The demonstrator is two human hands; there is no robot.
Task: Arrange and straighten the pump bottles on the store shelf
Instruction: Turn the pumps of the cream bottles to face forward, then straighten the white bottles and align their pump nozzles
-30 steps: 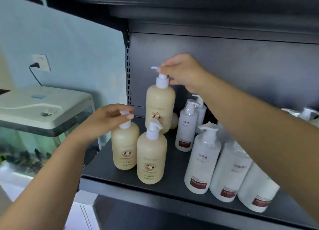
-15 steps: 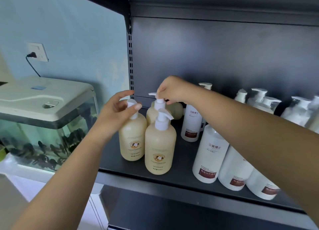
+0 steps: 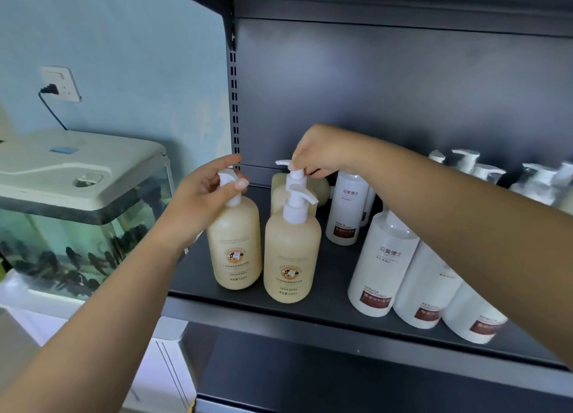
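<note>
Cream pump bottles stand at the left end of the dark shelf (image 3: 322, 316). My left hand (image 3: 204, 195) wraps the white pump head of the front-left cream bottle (image 3: 234, 245). Beside it stands a second cream bottle (image 3: 291, 257) at the front. Behind that one, a rear cream bottle (image 3: 279, 195) is mostly hidden; my right hand (image 3: 319, 152) pinches its white pump top. Another cream bottle (image 3: 322, 191) lies on its side at the back. White bottles with dark red labels (image 3: 384, 263) fill the shelf to the right, under my right forearm.
A fish tank (image 3: 77, 220) with a pale lid stands left of the shelf unit. A wall socket (image 3: 60, 84) with a black cable sits above it. The shelf's slotted upright (image 3: 234, 102) rises just behind my left hand. More white pump bottles (image 3: 483, 170) line the back right.
My right hand has lowered the rear cream bottle from the air onto the shelf behind the front one. My left hand closed further around the front-left bottle's pump. The view shifted upward.
</note>
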